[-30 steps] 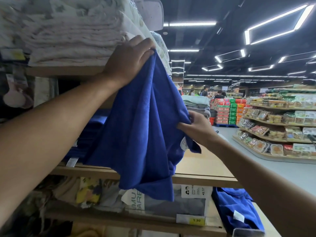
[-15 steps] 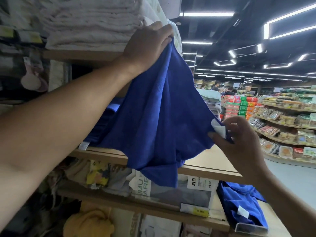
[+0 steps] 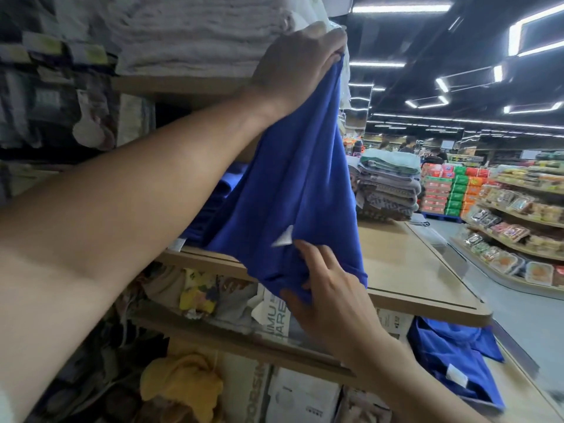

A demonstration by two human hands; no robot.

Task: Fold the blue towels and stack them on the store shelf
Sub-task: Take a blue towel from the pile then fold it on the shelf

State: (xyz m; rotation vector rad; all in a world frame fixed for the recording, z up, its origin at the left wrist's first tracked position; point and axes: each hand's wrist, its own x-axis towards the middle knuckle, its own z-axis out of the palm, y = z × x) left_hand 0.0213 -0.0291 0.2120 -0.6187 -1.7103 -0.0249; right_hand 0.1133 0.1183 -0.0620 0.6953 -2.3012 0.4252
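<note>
Dropped with the right hand (image 3: 331,296) from the 3 o'clock edge of the towel (image 3: 293,184) to its 6 o'clock hem; kept high with the left hand (image 3: 300,61), as before. Pinching the towel's top corner at 12 o'clock with the left hand, fingers curled over the cloth, right in front of the pale stack (image 3: 195,35) one level up. Gripping bunched hem with the right hand, thumb underneath, fingers laid up across the fabric. Hanging between both hands in long folds, over the front edge of the shelf (image 3: 412,270). Just above the right fingers, at 11 o'clock of that hand, a white tag (image 3: 283,238). Behind the towel, at 9 o'clock, a blue stack (image 3: 219,203) lying on the shelf. Farther back on the same shelf, at 2 o'clock, a grey stack (image 3: 387,190). Down at 5 o'clock, one level below, a lower towel (image 3: 454,355), blue, lying loose, with a white label of its own.
</note>
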